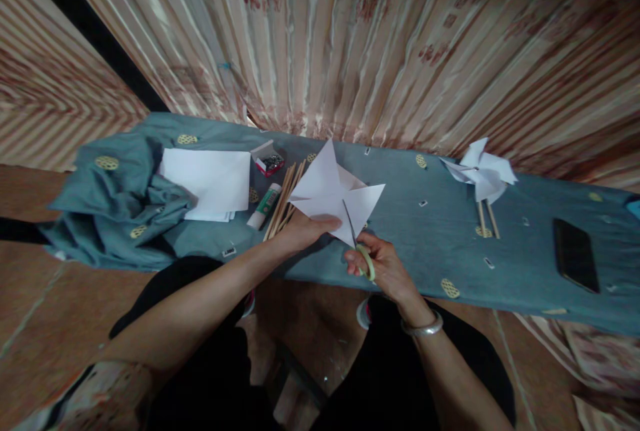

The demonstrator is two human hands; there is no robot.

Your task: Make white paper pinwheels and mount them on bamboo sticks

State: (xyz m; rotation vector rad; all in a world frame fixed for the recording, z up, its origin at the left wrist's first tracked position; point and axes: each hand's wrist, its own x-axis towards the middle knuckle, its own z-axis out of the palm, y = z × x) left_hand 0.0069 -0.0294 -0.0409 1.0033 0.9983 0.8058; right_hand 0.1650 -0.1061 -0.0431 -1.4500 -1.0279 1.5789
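My left hand [307, 230] pinches a white sheet of paper [324, 178] by its near edge, thumb on top. Slits run from the sheet's corners toward its middle, so it spreads into pointed flaps. In my right hand [383, 261] is a pair of scissors [367, 263] with pale green handles, fingers through the loops. Its blades lie at the paper's near right part, along a slit. Under and left of the paper, several thin wooden sticks [284, 201] lie in a bundle, partly hidden by my left hand.
A glue stick [265, 206], a small open box of metal pins [269, 159] and a stack of white paper [207, 181] lie to the left. Rightward are white paper pinwheels [480, 170] on sticks and a black phone [576, 255]. A green cloth [400, 218] covers the narrow table; a curtain [320, 51] hangs behind.
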